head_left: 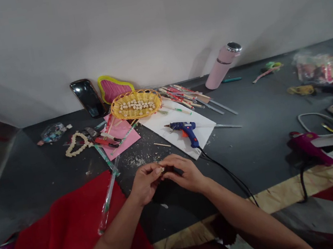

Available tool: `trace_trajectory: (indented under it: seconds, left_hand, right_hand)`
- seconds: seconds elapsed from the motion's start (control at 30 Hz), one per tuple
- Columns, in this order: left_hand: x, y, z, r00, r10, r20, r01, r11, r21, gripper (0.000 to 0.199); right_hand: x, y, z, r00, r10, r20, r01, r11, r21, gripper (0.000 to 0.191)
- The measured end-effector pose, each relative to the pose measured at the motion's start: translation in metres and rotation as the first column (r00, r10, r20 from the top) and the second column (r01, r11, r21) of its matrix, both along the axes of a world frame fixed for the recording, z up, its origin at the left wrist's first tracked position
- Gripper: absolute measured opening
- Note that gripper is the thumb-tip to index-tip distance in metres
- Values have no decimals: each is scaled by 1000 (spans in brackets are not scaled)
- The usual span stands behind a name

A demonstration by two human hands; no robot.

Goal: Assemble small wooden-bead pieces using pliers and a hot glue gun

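Observation:
My left hand (146, 183) pinches a small pale, knobbly piece (160, 170) between thumb and fingers, above the dark table. From the other side, my right hand (184, 173) closes its fingertips at the same piece; its fingers partly hide it. Beyond my hands a blue glue gun (188, 128) lies on a white sheet (157, 128), its black cord (224, 168) running toward the table's front edge. A yellow woven basket (138, 114) holds several small cream-coloured pieces. Left of it lies an open loop of cream pieces (76, 145) beside red-handled pliers (106, 140).
A pink bottle (220, 67) and a phone (88, 98) stand near the wall. Thin sticks (184, 95) lie behind the sheet. Red cloth (82, 209) covers the left front. Crumbs (136, 161) litter the table. A purple device with cables (316, 149) sits at right.

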State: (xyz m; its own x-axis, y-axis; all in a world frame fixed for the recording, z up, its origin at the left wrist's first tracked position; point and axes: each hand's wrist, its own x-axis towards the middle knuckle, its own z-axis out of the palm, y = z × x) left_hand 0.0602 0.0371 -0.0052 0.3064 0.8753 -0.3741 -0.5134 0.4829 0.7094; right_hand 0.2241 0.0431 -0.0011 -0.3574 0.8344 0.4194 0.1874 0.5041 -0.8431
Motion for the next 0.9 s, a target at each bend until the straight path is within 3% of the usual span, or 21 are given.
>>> trace_trajectory:
  seconds: [0.23, 0.47, 0.63, 0.9]
  left_hand:
    - [1, 0, -1, 999, -6, -44, 6, 1000, -6, 19]
    - [3, 0, -2, 997, -32, -70, 32, 999, 5, 18]
    - [3, -1, -1, 997, -40, -65, 40, 999, 10, 18]
    - [-1, 1, -7, 965, 15, -263, 54, 966, 252, 15]
  right_hand:
    - [0, 1, 4, 998, -55, -41, 56, 998, 19, 13]
    - [-2, -2, 3, 994, -106, -25, 107, 992, 66, 13]
    - [-1, -3, 3, 997, -77, -22, 77, 997, -19, 14]
    - [-2, -1, 0, 997, -77, -16, 76, 996, -52, 10]
